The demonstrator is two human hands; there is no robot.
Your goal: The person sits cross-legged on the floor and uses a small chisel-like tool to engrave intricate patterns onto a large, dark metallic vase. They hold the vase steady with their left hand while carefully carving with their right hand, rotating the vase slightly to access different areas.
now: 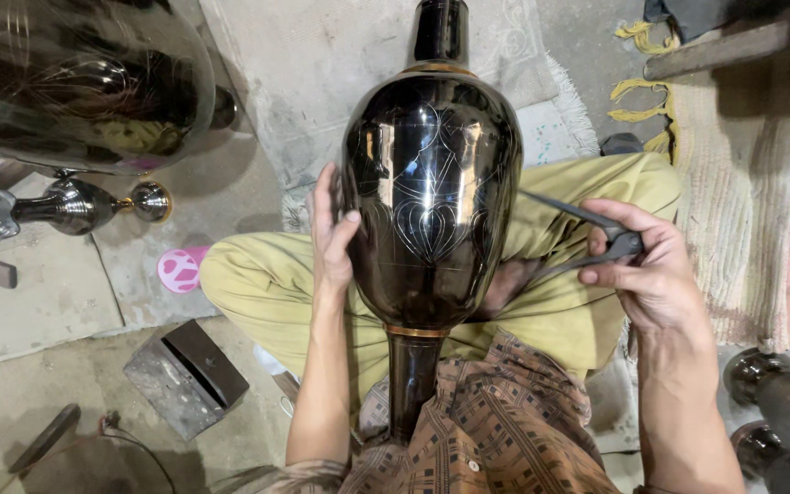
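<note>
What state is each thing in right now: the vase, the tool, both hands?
Black vase: lying across the lap, engraved lines on its body.
Left hand: open, flat against the vase's side.
Right hand: closed on the divider tool.
Divider tool: legs spread, tips towards the vase.
Second vase: lying on the floor.

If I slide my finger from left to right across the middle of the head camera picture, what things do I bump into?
Small dark metal stand with brass knob → pink round sticker → left hand → big black engraved vase → metal divider tool → right hand → striped woven mat.
</note>
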